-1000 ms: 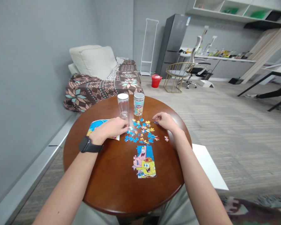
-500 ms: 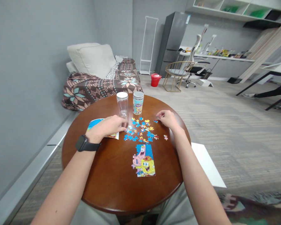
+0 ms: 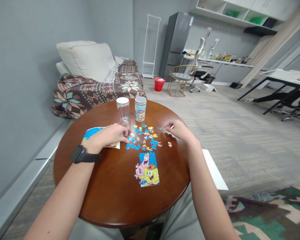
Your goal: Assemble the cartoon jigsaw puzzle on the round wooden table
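On the round table lies a partly assembled cartoon jigsaw puzzle point(image 3: 148, 170), a yellow and a pink figure on blue. Loose puzzle pieces point(image 3: 140, 143) are spread beyond it. My left hand point(image 3: 112, 135) rests over a printed picture sheet point(image 3: 90, 132), covering part of it; its thumb and fingers are apart beside the nearest pieces. At the right of the pile, my right hand point(image 3: 178, 129) is closed in a pinch, with a small white bit showing between the fingers, apparently a puzzle piece. A blue piece point(image 3: 159, 128) lies just left of its fingertips, and a pinkish piece point(image 3: 170, 144) lies below.
A clear jar point(image 3: 123, 111) with a white lid and a cartoon-printed jar point(image 3: 140, 110) stand behind the pieces on the brown table point(image 3: 107, 196). Farther off are a covered sofa point(image 3: 95, 90), a red bin point(image 3: 159, 84) and a gold-framed chair point(image 3: 181, 78).
The view has swung right, so the table sits farther left. My right hand has drawn back rightward from the blue piece, and a white bit now shows in its fingers. The left hand stays put.
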The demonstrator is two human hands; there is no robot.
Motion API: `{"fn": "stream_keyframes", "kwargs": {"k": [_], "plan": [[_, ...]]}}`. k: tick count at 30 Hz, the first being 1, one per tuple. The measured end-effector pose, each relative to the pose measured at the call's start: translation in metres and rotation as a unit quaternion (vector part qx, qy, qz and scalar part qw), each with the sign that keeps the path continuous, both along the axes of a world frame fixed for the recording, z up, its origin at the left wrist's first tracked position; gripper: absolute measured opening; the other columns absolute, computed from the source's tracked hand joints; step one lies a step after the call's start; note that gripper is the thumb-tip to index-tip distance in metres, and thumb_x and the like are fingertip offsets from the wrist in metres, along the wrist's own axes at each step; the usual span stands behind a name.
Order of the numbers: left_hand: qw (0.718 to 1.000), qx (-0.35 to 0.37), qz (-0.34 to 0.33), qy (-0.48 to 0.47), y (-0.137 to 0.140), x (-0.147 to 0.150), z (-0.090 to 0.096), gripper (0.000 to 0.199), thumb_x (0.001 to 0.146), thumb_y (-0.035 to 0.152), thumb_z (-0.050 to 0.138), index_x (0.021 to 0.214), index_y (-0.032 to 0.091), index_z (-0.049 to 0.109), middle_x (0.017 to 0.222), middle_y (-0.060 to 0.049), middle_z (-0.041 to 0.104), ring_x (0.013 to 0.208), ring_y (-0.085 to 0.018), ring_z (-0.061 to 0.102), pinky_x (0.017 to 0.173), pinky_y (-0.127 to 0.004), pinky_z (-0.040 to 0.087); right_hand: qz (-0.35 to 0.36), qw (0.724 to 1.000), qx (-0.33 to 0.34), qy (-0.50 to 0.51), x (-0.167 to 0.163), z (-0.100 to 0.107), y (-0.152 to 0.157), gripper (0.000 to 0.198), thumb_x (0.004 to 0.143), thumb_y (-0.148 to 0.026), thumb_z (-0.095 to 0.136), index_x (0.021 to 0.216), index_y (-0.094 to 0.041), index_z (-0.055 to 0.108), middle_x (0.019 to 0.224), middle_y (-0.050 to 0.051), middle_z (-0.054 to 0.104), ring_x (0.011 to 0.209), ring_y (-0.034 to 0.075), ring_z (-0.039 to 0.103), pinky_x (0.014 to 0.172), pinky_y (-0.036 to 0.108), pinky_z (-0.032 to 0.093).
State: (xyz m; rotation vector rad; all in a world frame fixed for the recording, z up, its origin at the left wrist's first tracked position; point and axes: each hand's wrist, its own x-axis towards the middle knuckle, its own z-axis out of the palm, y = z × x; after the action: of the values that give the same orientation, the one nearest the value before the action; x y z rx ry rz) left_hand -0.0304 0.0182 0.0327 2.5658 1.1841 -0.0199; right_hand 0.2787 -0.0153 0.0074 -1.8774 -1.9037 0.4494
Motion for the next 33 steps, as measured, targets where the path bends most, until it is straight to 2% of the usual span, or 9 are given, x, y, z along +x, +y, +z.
{"fn": "stream_keyframes", "kwargs": {"k": [3,6,8,9,13,20,23,29,33], "plan": [[1.000,-0.005,0.007,-0.003,-0.001,0.001,0.001,0.014,0.076,0.034,0.065,0.073,0.021,0.064,0.069,0.002,0.065,0.060,-0.013,0.056,0.054,-0.023,0.030,0.030,0.997,-0.067,0.003,0.000,-0.004,-0.033,0.011,0.081,-0.024,0.061,0.086,-0.018,0.068,0.075,0.003,0.068,0.063,0.014,0.060,0.062,0.026,0.045],[1.000,0.008,-0.001,-0.002,0.000,0.002,0.001,0.014,0.076,0.033,0.064,0.070,0.021,0.062,0.065,0.002,0.063,0.056,-0.012,0.054,0.053,-0.024,0.029,0.037,0.999,0.028,-0.018,-0.004,-0.015,-0.061,0.021,0.079,-0.022,0.064,0.100,-0.019,0.066,0.087,0.004,0.065,0.074,0.016,0.061,0.074,0.030,0.049],[1.000,0.019,-0.008,0.003,0.000,0.002,0.000,0.017,0.078,0.035,0.063,0.070,0.021,0.062,0.065,0.002,0.063,0.056,-0.012,0.053,0.052,-0.024,0.029,0.027,0.994,0.101,-0.019,-0.009,-0.021,-0.074,0.029,0.083,-0.020,0.060,0.111,-0.019,0.064,0.099,0.008,0.062,0.084,0.019,0.062,0.082,0.034,0.050],[1.000,0.023,-0.011,0.007,0.000,0.001,-0.001,0.018,0.078,0.037,0.063,0.070,0.021,0.062,0.065,0.001,0.063,0.056,-0.012,0.053,0.053,-0.024,0.029,0.049,0.990,0.127,-0.028,-0.013,-0.023,-0.079,0.028,0.085,-0.020,0.057,0.112,-0.021,0.064,0.103,0.009,0.061,0.093,0.021,0.061,0.086,0.037,0.049],[0.999,0.039,-0.005,0.020,0.001,0.000,-0.003,0.020,0.082,0.039,0.060,0.074,0.022,0.064,0.066,0.000,0.065,0.059,-0.014,0.054,0.053,-0.025,0.029,0.111,0.980,0.152,-0.062,-0.026,-0.029,-0.090,0.025,0.091,-0.022,0.050,0.104,-0.025,0.071,0.108,0.009,0.063,0.102,0.025,0.058,0.088,0.042,0.048],[0.998,0.053,-0.004,0.032,0.000,-0.001,-0.003,0.018,0.086,0.034,0.055,0.076,0.022,0.064,0.067,-0.001,0.064,0.059,-0.014,0.054,0.054,-0.025,0.028,0.039,0.980,0.182,-0.064,-0.030,-0.039,-0.096,0.027,0.092,-0.022,0.049,0.109,-0.023,0.070,0.108,0.011,0.064,0.101,0.026,0.057,0.085,0.043,0.047],[0.999,0.046,0.005,0.025,-0.002,-0.001,0.000,0.022,0.085,0.040,0.056,0.076,0.022,0.065,0.067,0.000,0.064,0.059,-0.014,0.054,0.054,-0.025,0.029,0.033,0.980,0.185,-0.071,-0.030,-0.040,-0.098,0.028,0.092,-0.021,0.047,0.111,-0.022,0.068,0.109,0.011,0.063,0.101,0.027,0.057,0.085,0.043,0.047],[0.999,0.022,0.017,0.016,-0.002,-0.002,0.002,0.025,0.066,0.043,0.074,0.077,0.023,0.065,0.069,0.002,0.066,0.059,-0.014,0.055,0.052,-0.025,0.029,-0.001,0.980,0.187,-0.062,-0.028,-0.044,-0.098,0.027,0.091,-0.023,0.048,0.111,-0.019,0.065,0.108,0.012,0.062,0.097,0.027,0.057,0.086,0.043,0.046],[0.999,0.022,0.010,0.022,-0.002,-0.001,0.000,0.026,0.065,0.042,0.075,0.077,0.021,0.065,0.067,0.002,0.064,0.057,-0.013,0.053,0.052,-0.025,0.027,-0.035,0.979,0.191,-0.055,-0.026,-0.047,-0.096,0.025,0.091,-0.026,0.049,0.107,-0.018,0.066,0.107,0.012,0.063,0.097,0.027,0.057,0.086,0.045,0.047]]}}
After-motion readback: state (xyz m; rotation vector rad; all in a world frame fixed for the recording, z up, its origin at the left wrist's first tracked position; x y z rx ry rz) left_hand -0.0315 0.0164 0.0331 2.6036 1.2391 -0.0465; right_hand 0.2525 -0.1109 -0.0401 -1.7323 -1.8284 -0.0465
